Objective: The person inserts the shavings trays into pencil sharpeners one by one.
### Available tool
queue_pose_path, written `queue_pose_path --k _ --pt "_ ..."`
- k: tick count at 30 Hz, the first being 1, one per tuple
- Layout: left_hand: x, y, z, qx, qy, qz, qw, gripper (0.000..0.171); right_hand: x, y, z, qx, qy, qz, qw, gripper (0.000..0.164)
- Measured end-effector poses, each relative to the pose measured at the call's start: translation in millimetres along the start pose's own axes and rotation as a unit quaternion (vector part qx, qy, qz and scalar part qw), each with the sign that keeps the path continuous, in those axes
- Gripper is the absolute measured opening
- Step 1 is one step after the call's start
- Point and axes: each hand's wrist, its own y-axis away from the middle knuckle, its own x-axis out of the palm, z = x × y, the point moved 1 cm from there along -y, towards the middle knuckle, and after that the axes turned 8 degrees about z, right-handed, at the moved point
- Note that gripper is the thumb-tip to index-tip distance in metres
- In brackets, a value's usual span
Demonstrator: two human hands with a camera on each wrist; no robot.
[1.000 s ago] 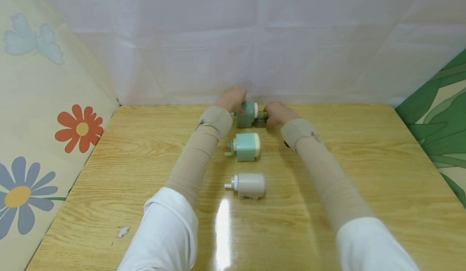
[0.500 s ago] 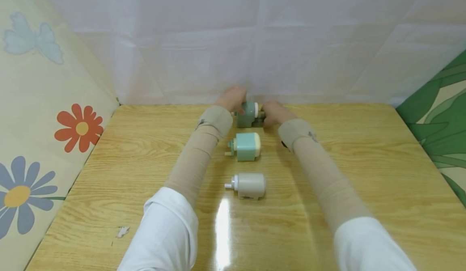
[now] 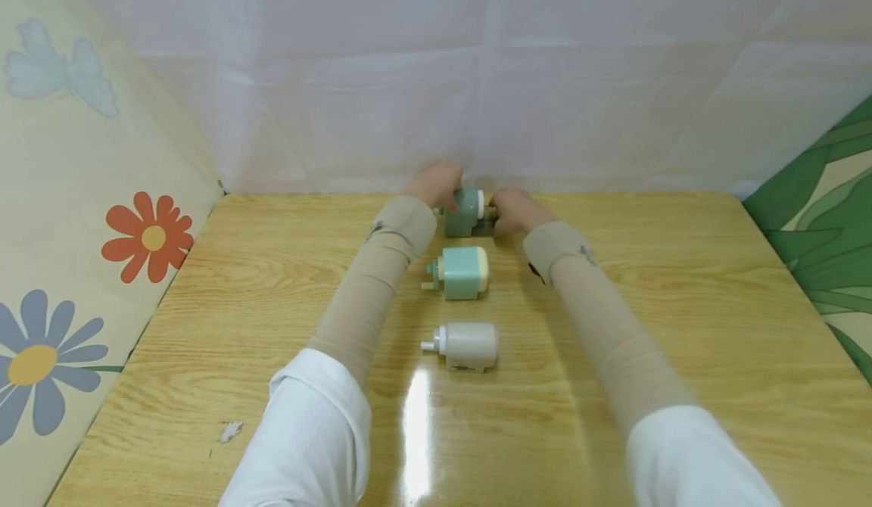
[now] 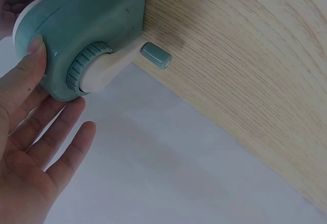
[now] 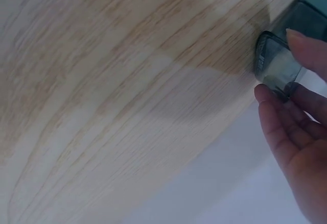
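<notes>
At the table's far edge stands a dark green crank pencil sharpener (image 3: 462,216). My left hand (image 3: 438,184) grips its crank end, thumb on one side and fingers on the other. In the left wrist view, the pale crank arm (image 4: 115,68) has a green knob (image 4: 156,55). My right hand (image 3: 515,210) pinches the smoky see-through shavings drawer (image 5: 280,63), which sticks partway out of the opposite end. Nearer me lie a mint-green pencil sharpener (image 3: 461,274) with a cream end and a beige pencil sharpener (image 3: 470,346) with a white crank, neither touched.
The wood-grain table (image 3: 272,280) meets a white cloth backdrop (image 3: 368,113) just behind both hands. A flower-printed panel (image 3: 61,212) borders the left, a leaf-printed panel (image 3: 817,250) the right. A torn scrap mark (image 3: 231,431) shows on the table's near left.
My right hand has shifted slightly left with the drawer, so less of the drawer shows outside the sharpener. My left hand has stayed in place on the dark green sharpener.
</notes>
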Motion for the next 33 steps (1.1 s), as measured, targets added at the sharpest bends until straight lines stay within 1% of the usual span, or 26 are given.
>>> queue_pose_path --k 10,14,20,27,33 --pt "-0.7 0.4 1.0 0.001 0.002 -0.001 1.0000 0.041 1.5 -0.4 -2.0 -0.001 -0.022 -0.007 1.000 0.054" --pt "-1.3 0.3 0.8 0.001 -0.001 -0.004 1.0000 0.041 2.3 -1.1 -2.8 -0.012 -0.022 -0.016 1.000 0.054" --pt "-0.4 -0.1 -1.4 0.000 -0.003 0.001 1.0000 0.040 5.6 -2.6 -3.3 -0.028 -0.029 -0.028 0.999 0.053" --pt "0.1 -0.3 -2.1 0.001 -0.002 0.002 1.0000 0.039 7.3 -3.2 -2.9 -0.026 -0.035 -0.032 0.999 0.053" --pt "0.2 0.1 -2.0 0.003 -0.003 0.000 1.0000 0.039 8.7 -2.7 -4.6 -0.049 -0.037 -0.043 0.997 0.050"
